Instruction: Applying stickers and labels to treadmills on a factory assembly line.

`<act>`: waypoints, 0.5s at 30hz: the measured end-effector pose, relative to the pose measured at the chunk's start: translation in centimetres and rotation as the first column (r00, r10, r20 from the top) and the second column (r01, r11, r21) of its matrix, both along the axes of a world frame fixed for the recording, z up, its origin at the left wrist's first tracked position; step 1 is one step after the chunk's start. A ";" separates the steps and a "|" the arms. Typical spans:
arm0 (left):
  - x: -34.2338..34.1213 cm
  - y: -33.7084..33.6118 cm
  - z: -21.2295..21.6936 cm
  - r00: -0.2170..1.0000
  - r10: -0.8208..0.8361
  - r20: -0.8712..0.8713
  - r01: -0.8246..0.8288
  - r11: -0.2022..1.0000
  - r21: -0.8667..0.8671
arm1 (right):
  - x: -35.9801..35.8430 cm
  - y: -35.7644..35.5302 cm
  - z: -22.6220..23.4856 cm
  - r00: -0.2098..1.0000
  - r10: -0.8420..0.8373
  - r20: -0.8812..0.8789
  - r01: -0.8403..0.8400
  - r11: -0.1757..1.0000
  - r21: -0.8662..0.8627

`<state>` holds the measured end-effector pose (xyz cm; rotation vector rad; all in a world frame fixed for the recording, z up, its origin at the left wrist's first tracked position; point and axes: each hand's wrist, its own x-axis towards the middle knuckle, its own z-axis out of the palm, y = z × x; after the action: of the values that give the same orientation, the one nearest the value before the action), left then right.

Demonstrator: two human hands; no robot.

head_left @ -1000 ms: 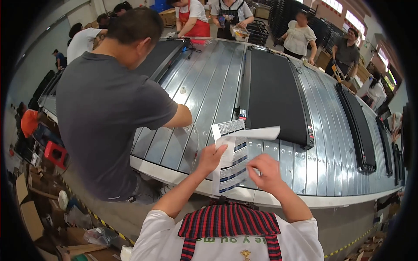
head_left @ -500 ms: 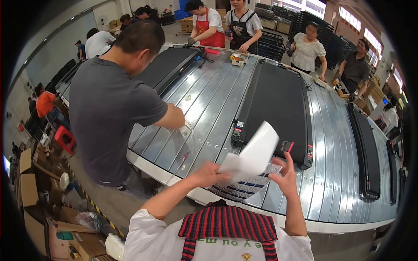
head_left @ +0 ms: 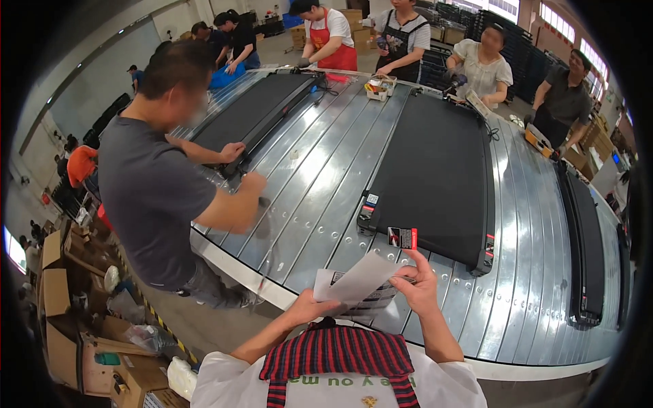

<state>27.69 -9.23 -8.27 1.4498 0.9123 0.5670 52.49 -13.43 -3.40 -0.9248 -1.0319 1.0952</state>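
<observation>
My left hand (head_left: 307,307) grips the lower left edge of a sheet of labels (head_left: 375,299), its white backing (head_left: 360,277) bent upward. My right hand (head_left: 416,287) pinches the sheet's right side between thumb and fingers. At the raised tip of its index finger is a small black-and-red label (head_left: 403,238), apparently stuck there. Just beyond lies a flat black machine with a wide belt, like a walking pad (head_left: 435,170), with labels on its near corners. My sheet hangs over the metal tabletop (head_left: 299,238) near its front edge.
A co-worker in a grey shirt (head_left: 149,183) stands close at my left, hands at another black machine (head_left: 252,112). Several people stand along the far side. A small parts box (head_left: 379,87) sits at the back. More black machines (head_left: 581,238) lie right; open cartons (head_left: 61,292) stand lower left.
Both hands have come nearer and left with the sheet, the label moving with my right index finger. The view has shifted. The co-worker at left has turned and reached to the far machine.
</observation>
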 end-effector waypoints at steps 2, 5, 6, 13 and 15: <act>-1.3 0.5 -1.2 0.997 0.035 -0.062 -0.034 0.999 0.028 | -0.3 0.2 -0.1 0.994 0.098 0.052 -0.091 0.989 -0.117; -2.7 1.3 -2.0 0.991 0.027 -0.130 -0.007 0.989 0.149 | -0.6 0.3 1.3 0.856 0.237 0.460 -0.172 0.969 -0.179; -2.8 1.4 -1.6 0.991 0.032 -0.127 -0.013 0.989 0.148 | -0.8 0.3 2.1 0.689 0.280 0.669 -0.171 0.959 -0.225; -3.0 1.7 -1.2 0.977 -0.182 -0.111 0.195 0.973 0.120 | -3.3 0.3 2.4 0.617 0.263 0.742 -0.211 0.963 -0.165; -3.5 1.8 -1.4 0.971 -0.203 -0.129 0.219 0.969 0.118 | -3.9 0.5 1.7 0.634 0.237 0.736 -0.205 0.969 -0.136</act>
<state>24.16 -7.39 -9.64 1.6906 0.8092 0.3927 48.54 -12.89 -1.72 -1.3640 -1.8594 0.9285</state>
